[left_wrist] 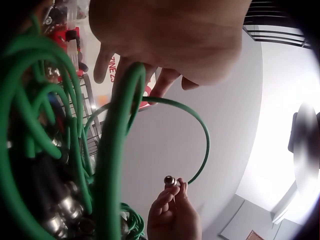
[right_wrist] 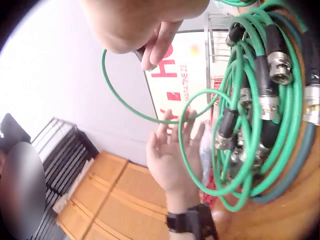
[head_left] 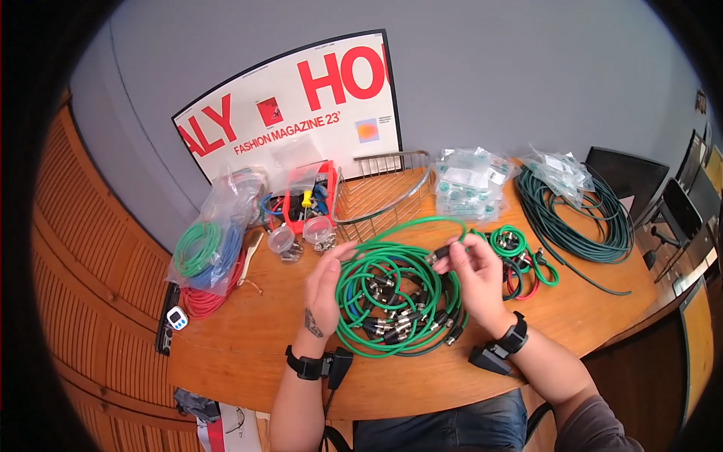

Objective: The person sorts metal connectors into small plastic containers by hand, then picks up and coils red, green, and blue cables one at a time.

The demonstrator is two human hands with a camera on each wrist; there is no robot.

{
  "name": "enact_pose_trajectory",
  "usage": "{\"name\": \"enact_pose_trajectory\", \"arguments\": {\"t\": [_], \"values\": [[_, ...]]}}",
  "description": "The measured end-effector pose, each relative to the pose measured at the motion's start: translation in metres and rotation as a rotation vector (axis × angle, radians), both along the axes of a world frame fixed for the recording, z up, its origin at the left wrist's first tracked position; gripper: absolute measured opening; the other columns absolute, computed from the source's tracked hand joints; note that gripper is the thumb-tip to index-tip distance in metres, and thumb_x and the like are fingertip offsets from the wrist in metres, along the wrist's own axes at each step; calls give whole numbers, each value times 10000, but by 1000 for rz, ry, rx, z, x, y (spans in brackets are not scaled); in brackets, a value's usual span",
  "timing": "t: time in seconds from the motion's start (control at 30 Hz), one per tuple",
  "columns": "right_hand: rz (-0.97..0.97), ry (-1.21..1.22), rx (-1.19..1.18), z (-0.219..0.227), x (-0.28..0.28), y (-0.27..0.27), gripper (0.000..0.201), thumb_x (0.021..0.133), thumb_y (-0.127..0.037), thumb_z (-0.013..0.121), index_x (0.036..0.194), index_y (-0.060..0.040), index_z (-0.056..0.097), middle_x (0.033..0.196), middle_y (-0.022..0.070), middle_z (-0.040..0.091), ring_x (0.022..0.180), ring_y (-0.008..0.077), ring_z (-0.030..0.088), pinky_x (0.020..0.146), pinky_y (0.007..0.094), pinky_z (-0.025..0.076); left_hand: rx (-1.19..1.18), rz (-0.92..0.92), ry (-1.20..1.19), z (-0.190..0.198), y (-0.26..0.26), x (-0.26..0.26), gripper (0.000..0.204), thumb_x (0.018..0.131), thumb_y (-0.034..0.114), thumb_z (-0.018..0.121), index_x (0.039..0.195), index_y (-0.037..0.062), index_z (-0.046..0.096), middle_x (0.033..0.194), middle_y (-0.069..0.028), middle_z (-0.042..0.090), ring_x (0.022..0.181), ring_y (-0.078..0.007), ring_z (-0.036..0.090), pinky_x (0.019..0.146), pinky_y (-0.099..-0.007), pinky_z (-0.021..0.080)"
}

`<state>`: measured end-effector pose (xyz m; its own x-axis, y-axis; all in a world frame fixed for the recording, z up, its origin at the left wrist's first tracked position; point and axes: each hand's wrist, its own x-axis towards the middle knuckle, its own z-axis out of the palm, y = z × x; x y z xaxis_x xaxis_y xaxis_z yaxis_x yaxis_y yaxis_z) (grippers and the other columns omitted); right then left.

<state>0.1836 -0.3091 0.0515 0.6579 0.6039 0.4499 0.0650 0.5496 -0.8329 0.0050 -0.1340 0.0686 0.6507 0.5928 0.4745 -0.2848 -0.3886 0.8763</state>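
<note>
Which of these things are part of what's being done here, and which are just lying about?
Likely in the job:
- green cable, its connector pinched in the right hand
- pile of coiled cables, beside the open left hand

Seemingly lying about:
- wire basket
- framed poster
- small timer
- dark green coil

Probably a workshop or office: wooden desk (head_left: 256, 339), coiled cables (head_left: 399, 301) (a magazine poster (head_left: 294, 105), too).

Bright wrist views, dark curved edges.
</note>
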Motion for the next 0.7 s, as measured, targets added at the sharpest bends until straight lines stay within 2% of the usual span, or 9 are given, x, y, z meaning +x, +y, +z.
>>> {"name": "enact_pose_trajectory", "arguments": {"t": [0.07,0.1,0.2,0.33,0.37,0.47,0.6,0.67,0.7], "values": [[31,100,2,3,7,0,174,1024,-148,532,1099,4,568,928,94,679,796,153,679,730,281,566,190,-30,149,-6,6,-1,351,1018,202,441,1225,-51,568,1137,-125,652,1056,-173,604,955,-313,456],[88,183,17,4,9,-1,174,1028,-155,524,1094,-1,570,926,97,680,794,159,680,731,288,569,171,-31,193,0,-1,-2,266,968,107,529,1185,-34,588,1123,-97,649,1038,-171,608,942,-302,458],[180,149,-24,-2,9,-1,171,1028,-144,521,1107,0,568,927,97,683,791,160,680,722,281,564,263,109,158,-7,-4,5,198,902,67,627,1083,-15,631,1026,-134,642,990,-232,625,888,-329,474],[271,-196,-199,-5,-7,1,159,954,-91,639,1091,-12,657,985,77,693,833,146,675,722,270,553,521,416,75,3,-2,5,191,882,94,697,1048,8,663,1036,-114,606,949,-259,617,841,-324,488],[153,-522,-245,0,-6,-1,167,905,-83,695,1063,-30,708,1041,69,685,850,134,660,729,260,545,528,472,70,6,-3,4,196,877,112,711,1047,21,676,1006,-106,585,917,-243,610,816,-324,489],[136,-805,-193,-7,-5,2,333,813,-62,775,1137,-82,705,992,74,649,882,159,630,758,271,515,454,518,100,10,-7,0,169,872,112,712,1013,22,684,930,-97,559,858,-223,590,789,-329,487],[302,-761,-496,17,-10,-10,393,752,-183,823,1125,-139,710,935,26,643,894,190,617,768,329,513,480,599,62,6,-5,-2,138,865,115,716,967,28,690,868,-87,536,795,-206,557,715,-328,464],[270,-1086,-537,19,-5,-13,475,701,-252,847,1141,-152,697,874,-7,656,888,201,613,781,356,507,611,855,101,7,2,-7,103,858,116,717,919,36,697,776,-70,517,763,-201,537,643,-317,424],[285,-1087,-505,14,-2,-13,425,718,-257,829,1110,-150,705,822,-4,658,851,219,618,778,375,504,580,872,105,8,8,-9,115,889,134,705,871,22,694,687,-26,523,660,-153,503,563,-298,374]]}}
